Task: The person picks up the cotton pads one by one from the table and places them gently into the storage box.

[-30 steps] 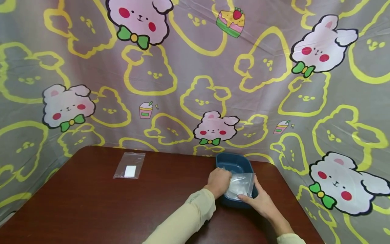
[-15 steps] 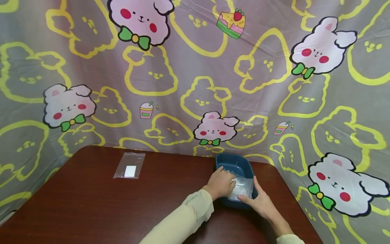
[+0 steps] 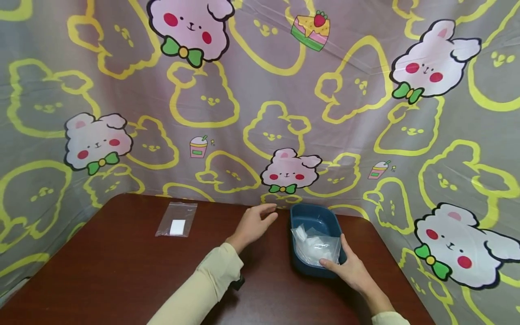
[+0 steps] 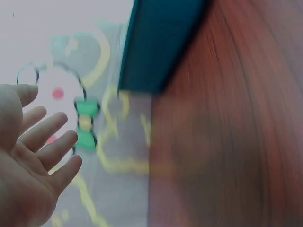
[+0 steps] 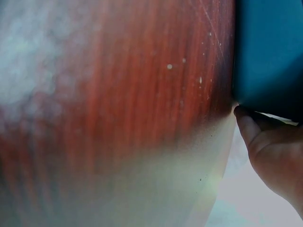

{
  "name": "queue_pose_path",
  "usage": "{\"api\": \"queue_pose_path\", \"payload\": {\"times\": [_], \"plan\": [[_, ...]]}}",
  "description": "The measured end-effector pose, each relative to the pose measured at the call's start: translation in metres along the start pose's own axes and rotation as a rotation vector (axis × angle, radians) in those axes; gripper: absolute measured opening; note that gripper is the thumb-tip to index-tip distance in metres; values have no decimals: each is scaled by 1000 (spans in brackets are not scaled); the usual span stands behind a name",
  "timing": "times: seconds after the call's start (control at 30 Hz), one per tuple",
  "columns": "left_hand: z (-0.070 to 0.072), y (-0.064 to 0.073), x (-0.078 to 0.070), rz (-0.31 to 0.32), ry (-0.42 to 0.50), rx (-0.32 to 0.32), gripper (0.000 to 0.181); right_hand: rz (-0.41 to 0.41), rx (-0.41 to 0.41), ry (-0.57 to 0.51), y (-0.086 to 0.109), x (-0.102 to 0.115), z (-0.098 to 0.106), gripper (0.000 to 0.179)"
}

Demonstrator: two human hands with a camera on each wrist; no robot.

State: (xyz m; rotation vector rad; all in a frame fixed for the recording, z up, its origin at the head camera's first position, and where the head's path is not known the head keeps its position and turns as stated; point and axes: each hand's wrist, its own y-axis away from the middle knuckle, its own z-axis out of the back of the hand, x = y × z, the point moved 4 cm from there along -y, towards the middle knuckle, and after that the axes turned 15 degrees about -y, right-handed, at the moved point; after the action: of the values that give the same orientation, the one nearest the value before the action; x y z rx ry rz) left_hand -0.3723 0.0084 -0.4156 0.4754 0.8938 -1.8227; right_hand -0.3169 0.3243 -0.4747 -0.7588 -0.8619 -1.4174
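My left hand (image 3: 253, 224) is raised over the table, left of a dark blue plastic bin (image 3: 309, 270), with loosely extended fingers that touch nothing. In the left wrist view its palm and spread fingers (image 4: 54, 151) show. My right hand (image 3: 354, 267) grips the bin's near right rim, thumb over the front and fingers along the outer side. Inside the bin's near half lies a clear plastic bag (image 3: 317, 248) with something white in it, its right edge beside my right thumb and fingers. The right wrist view shows the bin's wall (image 5: 270, 52) against the fingertips; the rest is hidden.
A flat clear zip bag (image 3: 167, 218) with a white rectangle (image 3: 177, 227) lies on the back left of the brown table (image 3: 122, 275). A cartoon-patterned curtain (image 3: 227, 149) hangs close behind the table and along both sides. The bin stands near the table's back right.
My left hand has let go of the bag in the bin and moved left and up, away from it. The bag's white content now shows more. My right hand has stayed at the rim.
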Motion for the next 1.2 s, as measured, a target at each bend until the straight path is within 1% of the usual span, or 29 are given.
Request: {"api": "queue_pose_path", "payload": {"times": [0.07, 0.17, 0.33, 0.43, 0.53, 0.7, 0.87, 0.93, 1.03, 1.2], "plan": [[14, 4, 21, 37, 5, -25, 39, 0, 2, 1, 0, 0, 0, 118], [36, 12, 52, 86, -14, -64, 39, 1, 3, 0, 1, 0, 0, 118], [71, 25, 102, 159, -107, -104, 41, -11, 3, 12, 1, 0, 1, 119], [91, 32, 128, 203, -167, -119, 44, -10, 3, 17, 1, 0, 1, 119], [110, 40, 147, 250, -195, -119, 47, -7, 3, 16, 0, 0, 0, 120], [136, 51, 169, 311, -207, -103, 51, -14, 5, 11, -1, 0, 0, 121], [154, 60, 183, 340, -249, -111, 52, -26, 3, 30, -1, 1, 2, 121], [157, 64, 187, 344, -269, -105, 53, -26, 2, 36, 0, 1, 2, 120], [159, 69, 192, 345, -266, -83, 55, -26, 4, 35, 0, 1, 2, 120], [154, 74, 199, 342, -252, -46, 60, -25, 7, 29, 0, 2, 0, 120]]}}
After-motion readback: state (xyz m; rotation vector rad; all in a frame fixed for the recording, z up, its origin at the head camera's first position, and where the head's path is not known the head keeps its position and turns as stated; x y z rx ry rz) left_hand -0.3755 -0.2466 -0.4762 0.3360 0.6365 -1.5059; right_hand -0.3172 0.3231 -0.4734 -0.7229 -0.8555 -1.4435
